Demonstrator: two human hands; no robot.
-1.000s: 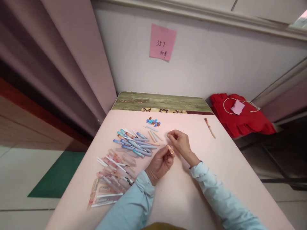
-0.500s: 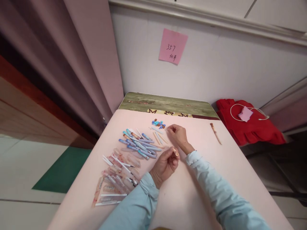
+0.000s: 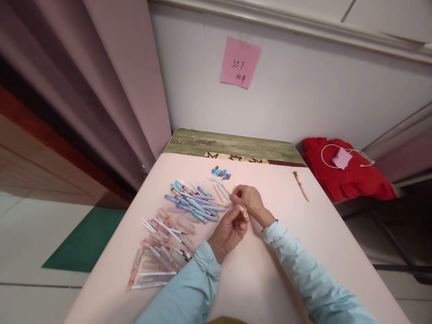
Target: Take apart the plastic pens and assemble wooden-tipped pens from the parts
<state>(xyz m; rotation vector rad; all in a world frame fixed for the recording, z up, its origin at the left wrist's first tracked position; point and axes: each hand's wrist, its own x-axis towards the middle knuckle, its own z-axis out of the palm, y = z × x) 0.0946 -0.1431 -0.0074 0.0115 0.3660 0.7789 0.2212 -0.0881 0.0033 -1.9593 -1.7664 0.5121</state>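
My left hand [image 3: 228, 231] is closed around a beige pen barrel [image 3: 243, 213], whose round open end faces me. Just beyond it, my right hand [image 3: 249, 201] has its thumb and fingers pinched together close to the barrel's far end; whatever lies between those fingertips is hidden. Several slim beige and pale blue pen parts [image 3: 220, 192] lie beside the right fingertips. Behind them sits a small heap of blue, turquoise and brown pieces [image 3: 221, 173]. Left of my hands is a pile of blue and lilac pen barrels [image 3: 194, 200] with blue, turquoise or brown ends.
Clear pinkish tubes and white refills [image 3: 165, 247] are heaped at the table's left. One brown-topped beige pen [image 3: 301, 186] lies on the right. Red cloth [image 3: 344, 180] with a white cable rests beyond the right edge. A wall with a pink note [image 3: 240, 62] stands behind.
My right hand has come down towards me, from beside the small pieces to the far end of the pen barrel. My left hand keeps its hold. The view has shifted slightly.
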